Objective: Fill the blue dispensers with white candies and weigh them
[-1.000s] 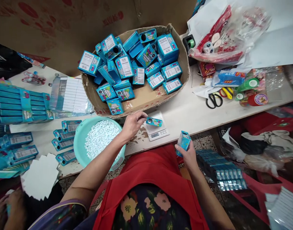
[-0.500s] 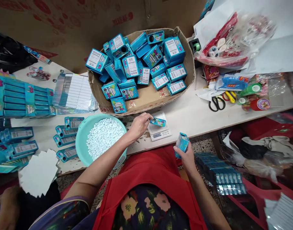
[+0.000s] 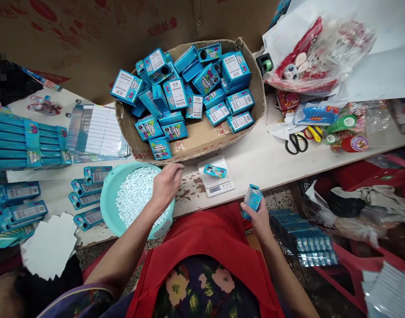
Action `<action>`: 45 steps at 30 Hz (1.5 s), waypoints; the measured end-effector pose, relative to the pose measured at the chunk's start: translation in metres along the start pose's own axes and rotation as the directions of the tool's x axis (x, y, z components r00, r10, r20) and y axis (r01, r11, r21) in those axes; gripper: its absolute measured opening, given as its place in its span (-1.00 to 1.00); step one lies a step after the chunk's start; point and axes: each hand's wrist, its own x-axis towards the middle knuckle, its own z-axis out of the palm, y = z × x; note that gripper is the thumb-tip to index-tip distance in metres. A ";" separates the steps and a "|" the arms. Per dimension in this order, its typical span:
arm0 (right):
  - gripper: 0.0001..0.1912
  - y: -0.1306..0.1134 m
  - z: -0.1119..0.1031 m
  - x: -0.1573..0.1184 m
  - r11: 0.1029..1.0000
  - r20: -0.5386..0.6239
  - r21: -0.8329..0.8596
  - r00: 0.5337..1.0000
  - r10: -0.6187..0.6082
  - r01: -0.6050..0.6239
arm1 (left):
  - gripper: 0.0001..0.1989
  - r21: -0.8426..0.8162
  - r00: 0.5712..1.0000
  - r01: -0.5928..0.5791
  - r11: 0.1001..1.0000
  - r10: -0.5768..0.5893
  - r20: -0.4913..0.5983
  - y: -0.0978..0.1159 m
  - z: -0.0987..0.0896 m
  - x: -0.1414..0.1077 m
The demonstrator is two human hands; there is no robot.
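Observation:
My left hand (image 3: 168, 183) is over the right rim of a turquoise basin (image 3: 107, 205) filled with small white candies (image 3: 136, 190). Its fingers are curled together, and what they hold, if anything, is hidden. To its right, a small blue candy box (image 3: 215, 171) with a round hole lies flat on a white kitchen scale (image 3: 218, 185). My right hand (image 3: 260, 215) is wrapped round another blue candy box (image 3: 253, 198), held upright in front of the table's edge, right of my red apron (image 3: 202, 234).
Behind the scale, a cut-down carton (image 3: 202, 148) holds many blue boxes. More boxes (image 3: 89, 192) lie left of the basin, near stacked packs (image 3: 30, 141). Scissors (image 3: 296, 143), tape (image 3: 346, 122) and a plastic bag (image 3: 308, 66) lie at right. A person's hand (image 3: 5, 293) shows at lower left.
My left hand has let go of the small box on the scale and moved left to the basin. My right hand keeps its box in nearly the same place.

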 end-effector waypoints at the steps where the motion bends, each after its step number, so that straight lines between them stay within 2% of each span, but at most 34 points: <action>1: -0.25 0.000 -0.001 0.000 1.000 -0.001 -0.004 1.000 0.001 -0.001 | -0.77 0.093 0.993 0.118 0.989 -0.115 -0.035 -0.019 -0.005 -0.012; 3: -0.27 0.000 -0.003 0.002 1.000 -0.007 -0.006 1.000 -0.004 0.004 | -0.74 0.292 0.937 0.345 0.892 -0.345 -0.052 -0.059 -0.008 -0.037; 4: -0.28 0.000 -0.003 0.003 1.000 -0.010 -0.005 1.000 -0.010 0.009 | -0.73 0.362 0.903 0.397 0.843 -0.430 0.011 -0.078 -0.007 -0.049; 5: -0.28 0.000 -0.002 0.004 1.000 -0.010 -0.006 1.000 -0.015 0.015 | -0.73 0.406 0.867 0.410 0.817 -0.487 0.105 -0.095 -0.004 -0.059; 7: -0.29 0.000 -0.001 0.007 1.000 0.009 -0.017 1.000 -0.024 0.024 | -0.75 0.429 0.814 0.391 0.814 -0.523 0.252 -0.117 0.005 -0.074; 8: -0.28 0.000 0.000 0.008 0.999 0.024 -0.024 0.999 -0.028 0.029 | -0.77 0.420 0.802 0.382 0.823 -0.521 0.291 -0.123 0.010 -0.078; 11: -0.28 0.000 0.003 0.010 0.998 0.064 -0.046 0.997 -0.046 0.049 | -0.81 0.381 0.800 0.397 0.835 -0.519 0.303 -0.127 0.016 -0.084; 14: -0.31 0.001 0.005 0.010 0.995 0.084 -0.069 0.995 -0.063 0.069 | -0.84 0.334 0.794 0.427 0.840 -0.525 0.305 -0.126 0.010 -0.088; 16: -0.33 0.002 0.006 0.008 0.994 0.085 -0.084 0.994 -0.069 0.076 | -0.85 0.290 0.806 0.443 0.848 -0.519 0.284 -0.124 0.003 -0.090; 18: -0.32 0.003 0.007 0.007 0.992 0.082 -0.094 0.994 -0.071 0.079 | -0.87 0.191 0.843 0.455 0.870 -0.490 0.223 -0.113 -0.003 -0.089; 20: -0.29 0.005 0.007 0.006 0.993 0.078 -0.088 0.994 -0.072 0.079 | -0.89 0.012 0.903 0.406 0.914 -0.404 0.145 -0.089 -0.006 -0.079; 22: -0.28 0.007 0.008 0.006 0.995 0.080 -0.062 0.994 -0.072 0.077 | -0.89 -0.197 0.972 0.235 0.952 -0.224 0.077 -0.053 -0.001 -0.061; 23: -0.29 0.008 0.008 0.006 0.996 0.081 -0.049 0.994 -0.071 0.075 | -0.88 -0.282 0.994 0.106 0.954 -0.096 0.048 -0.033 0.005 -0.049; 24: -0.30 0.009 0.007 0.006 0.997 0.081 -0.037 0.994 -0.070 0.073 | -0.87 -0.339 0.999 -0.019 0.940 0.028 0.021 -0.014 0.012 -0.037; 26: -0.35 0.011 0.005 0.006 0.998 0.078 -0.024 0.995 -0.064 0.066 | -0.84 -0.370 0.973 -0.214 0.904 0.229 -0.005 0.017 0.028 -0.012; 28: -0.36 0.013 0.002 0.005 0.998 0.061 -0.013 0.997 -0.055 0.055 | -0.80 -0.315 0.937 -0.323 0.893 0.349 0.031 0.032 0.043 0.009; 30: -0.33 0.014 -0.002 0.002 0.998 0.059 0.045 0.997 -0.044 0.041 | -0.78 -0.236 0.923 -0.349 0.907 0.376 0.081 0.034 0.053 0.021; 33: -0.28 0.014 -0.008 -0.003 0.975 0.134 0.222 0.989 -0.056 0.025 | -0.68 -0.144 0.914 -0.365 0.920 0.383 0.133 0.031 0.063 0.026; 36: -0.26 0.010 -0.014 -0.008 0.955 0.253 0.295 0.962 -0.099 0.020 | -0.52 -0.014 0.855 -0.440 0.898 0.424 0.300 0.041 0.070 0.024; 37: -0.26 0.008 -0.016 -0.008 0.964 0.286 0.266 0.952 -0.108 0.029 | -0.59 0.029 0.838 -0.443 0.896 0.403 0.367 0.046 0.071 0.023; 38: -0.25 0.006 -0.018 -0.006 0.975 0.310 0.216 0.943 -0.119 0.052 | -0.69 0.060 0.838 -0.418 0.906 0.360 0.410 0.049 0.069 0.023; 40: -0.20 0.002 -0.019 0.000 0.986 0.361 0.119 0.920 -0.151 0.115 | -0.75 0.035 0.880 -0.345 0.938 0.310 0.361 0.047 0.055 0.018; 42: -0.17 -0.003 -0.018 0.007 0.983 0.406 0.052 0.895 -0.182 0.176 | -0.68 -0.047 0.960 -0.206 0.977 0.211 0.186 0.034 0.024 -0.001; 43: -0.17 -0.005 -0.016 0.011 0.980 0.424 0.029 0.885 -0.192 0.199 | -0.63 -0.088 0.991 -0.112 0.990 0.118 0.065 0.022 0.002 -0.017; 44: -0.20 -0.007 -0.012 0.013 0.976 0.426 0.005 0.882 -0.201 0.220 | -0.60 -0.121 0.998 -0.022 0.992 0.016 -0.057 0.007 -0.021 -0.036; 45: -0.25 -0.007 -0.007 0.015 0.972 0.415 -0.013 0.886 -0.208 0.235 | -0.56 -0.130 0.975 0.072 0.989 -0.097 -0.198 -0.011 -0.044 -0.059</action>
